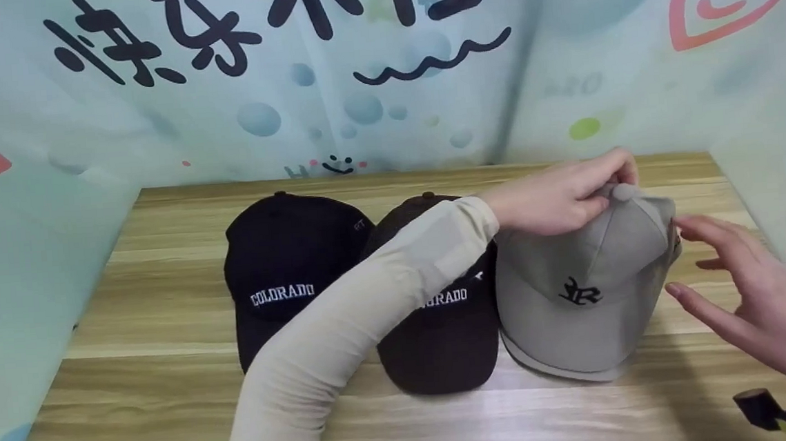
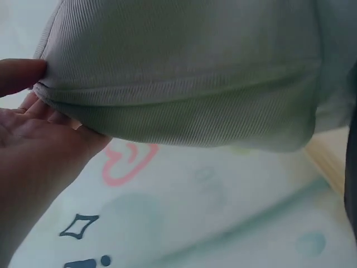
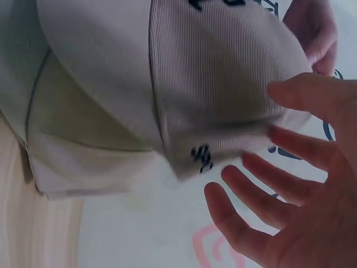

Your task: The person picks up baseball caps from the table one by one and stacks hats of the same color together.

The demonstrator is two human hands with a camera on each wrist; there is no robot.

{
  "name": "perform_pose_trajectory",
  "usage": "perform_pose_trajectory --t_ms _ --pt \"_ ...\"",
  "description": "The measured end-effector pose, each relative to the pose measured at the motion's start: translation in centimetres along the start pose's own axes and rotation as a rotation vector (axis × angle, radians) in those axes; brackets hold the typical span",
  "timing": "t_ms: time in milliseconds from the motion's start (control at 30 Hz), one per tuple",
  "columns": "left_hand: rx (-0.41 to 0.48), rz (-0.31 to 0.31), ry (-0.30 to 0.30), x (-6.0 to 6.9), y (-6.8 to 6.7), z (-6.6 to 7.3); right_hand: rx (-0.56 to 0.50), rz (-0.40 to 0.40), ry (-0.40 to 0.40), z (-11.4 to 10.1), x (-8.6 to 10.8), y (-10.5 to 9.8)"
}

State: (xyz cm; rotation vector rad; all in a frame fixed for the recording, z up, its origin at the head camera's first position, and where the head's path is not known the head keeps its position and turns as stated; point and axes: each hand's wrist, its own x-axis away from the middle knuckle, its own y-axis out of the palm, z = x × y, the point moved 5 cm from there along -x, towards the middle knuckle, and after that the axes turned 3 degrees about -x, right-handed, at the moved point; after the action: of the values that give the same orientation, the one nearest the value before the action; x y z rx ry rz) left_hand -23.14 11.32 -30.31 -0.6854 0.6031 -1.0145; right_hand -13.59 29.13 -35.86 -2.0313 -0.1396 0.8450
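A light grey baseball cap (image 1: 557,292) with a dark emblem is at the right of the table, brim toward me. My left hand (image 1: 557,195) reaches across and pinches the top of its crown; the left wrist view shows the thumb and fingers on either side of the fabric (image 2: 178,72). My right hand (image 1: 750,285) is beside the cap's right side, fingers spread and slightly bent, holding nothing. Whether its fingertips touch the cap I cannot tell. Beneath the grey cap, a second pale fabric layer (image 3: 83,162) shows in the right wrist view.
A dark brown cap (image 1: 437,356) lies immediately left of the grey one, partly covered by my left sleeve (image 1: 345,321). Farther left lies a black cap (image 1: 284,249) lettered COLORADO. Behind the wooden table (image 1: 151,417) hangs a printed pale backdrop (image 1: 414,122).
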Motion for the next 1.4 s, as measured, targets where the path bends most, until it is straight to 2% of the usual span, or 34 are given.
perform_pose_trajectory --t_ms 67,133,233,333,433,600,667,733,833,1000,1100,1200,1400 --pt "-0.028 0.030 -0.006 -0.7 0.4 -0.5 -0.022 0.028 0.012 0.0 -0.1 0.4" --pt "-0.111 0.072 -0.039 -1.3 0.7 -1.0 -0.051 0.062 0.022 -0.1 -0.3 1.1" --pt "-0.280 0.105 -0.176 -1.6 1.3 -1.9 -0.095 0.095 0.028 -0.1 -0.5 2.6" --pt "-0.432 0.097 -0.335 -1.3 1.5 -2.7 -0.130 0.104 0.053 0.0 -0.6 3.7" --pt "-0.516 0.058 -0.417 -0.7 1.4 -3.0 -0.129 0.094 0.106 -0.1 -0.9 4.0" --pt "-0.547 0.023 -0.436 1.3 0.5 -3.4 -0.056 0.057 0.075 -0.8 -2.4 4.5" --pt "-0.561 0.028 -0.431 2.4 0.1 -3.5 -0.005 0.038 0.044 -1.2 -3.1 4.9" --pt "-0.574 0.048 -0.430 3.6 -0.4 -3.5 0.042 0.004 0.049 -1.2 -3.5 5.3" --pt "-0.579 0.121 -0.433 5.2 -1.4 -3.3 0.071 -0.051 0.084 -0.8 -3.7 5.6" --pt "-0.557 0.298 -0.488 7.6 -3.6 -3.1 0.043 -0.132 0.141 0.3 -2.9 5.6" --pt "-0.547 0.376 -0.507 8.9 -4.6 -3.0 0.044 -0.169 0.157 0.7 -2.7 5.7" --pt "-0.547 0.428 -0.501 9.9 -5.1 -3.1 0.041 -0.197 0.167 0.8 -2.8 5.9" --pt "-0.570 0.482 -0.492 11.8 -5.5 -3.5 0.074 -0.263 0.200 1.2 -2.9 6.6"
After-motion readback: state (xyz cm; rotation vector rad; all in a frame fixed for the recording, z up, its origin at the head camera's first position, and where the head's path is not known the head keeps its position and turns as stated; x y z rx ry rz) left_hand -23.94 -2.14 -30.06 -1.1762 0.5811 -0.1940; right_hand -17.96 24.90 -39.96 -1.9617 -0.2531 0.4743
